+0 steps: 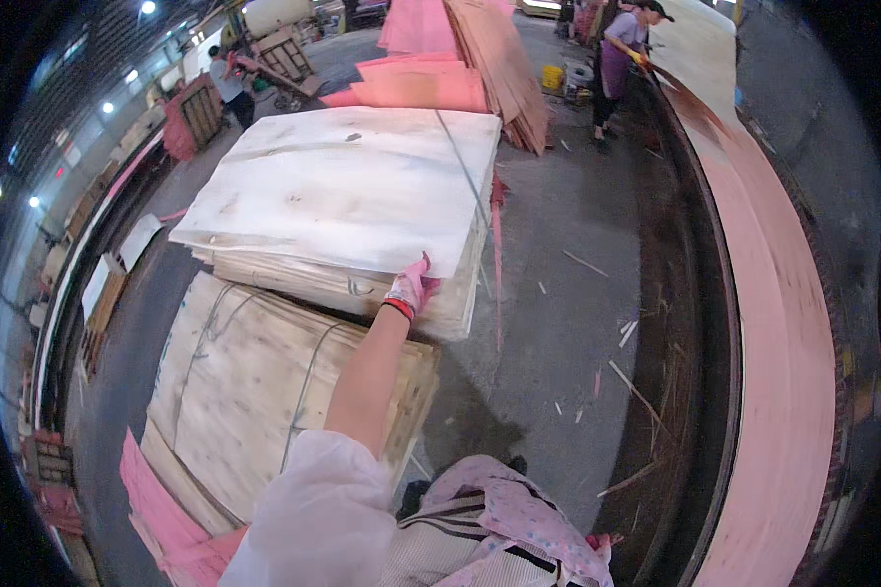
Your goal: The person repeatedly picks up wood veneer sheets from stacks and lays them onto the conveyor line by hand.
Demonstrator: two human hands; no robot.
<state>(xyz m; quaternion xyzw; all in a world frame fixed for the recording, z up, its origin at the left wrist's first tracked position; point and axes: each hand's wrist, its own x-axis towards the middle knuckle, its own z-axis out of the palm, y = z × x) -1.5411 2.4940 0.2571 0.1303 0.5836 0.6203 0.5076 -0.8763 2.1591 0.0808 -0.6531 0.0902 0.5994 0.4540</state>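
Head view, from the left: two stacks of pale wood veneer sheets stand side by side on the concrete floor [558, 323]. The nearer stack [264, 391] is bound with two thin straps and sits lowest in the picture, with a few pink sheets [166, 528] sticking out from under its near corner. The farther stack [352, 196] is taller, and its top sheet is broad, whitish and lies flat.

One hand shows clearly: the left hand [410, 287], in a pink work glove with a red cuff, reaches out on a bare forearm from a white sleeve. Its fingers are closed on the near edge of the top sheet of the farther stack, at its near right corner. The right hand cannot be made out; only a bit of pink shows at the lower edge by the patterned apron.

Behind the stacks lie more pink veneer sheets [421, 83] and a leaning pile of brownish ones [504, 68]. Two other people work far off: one at the upper left by wooden crates [227, 83], one at the upper right [619, 59] at the head of a long conveyor. That conveyor carries a continuous pink veneer strip [783, 342] curving down the right side, with wood splinters scattered on the floor between it and the stacks.
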